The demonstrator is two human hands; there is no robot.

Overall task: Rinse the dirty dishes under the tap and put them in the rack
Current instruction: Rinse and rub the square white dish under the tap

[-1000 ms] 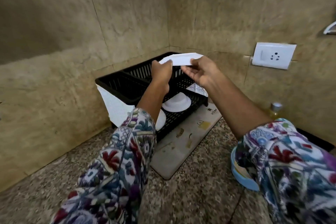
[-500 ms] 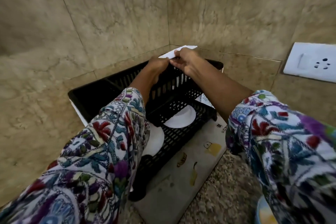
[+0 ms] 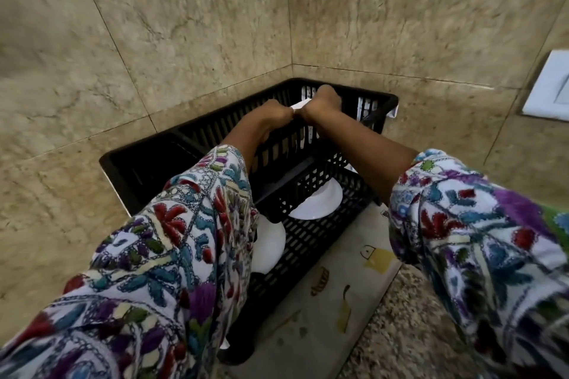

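A black plastic dish rack (image 3: 378, 101) stands in the wall corner. Both my hands reach down into its far compartment. My left hand (image 3: 271, 112) and my right hand (image 3: 320, 101) together grip a white plate (image 3: 298, 105), of which only a small sliver shows between the knuckles. A round white plate (image 3: 317, 201) lies in the rack's near section. Another white plate (image 3: 270, 244) lies closer to me, partly hidden by my left sleeve.
The rack stands on a pale printed mat (image 3: 332, 301) over a speckled stone counter (image 3: 409, 329). Beige tiled walls close in behind and to the left. A white wall socket (image 3: 551, 86) sits at the right edge.
The camera has moved closer and tilted down. Both hands have lowered the white plate from above the rack's rim down into its far compartment.
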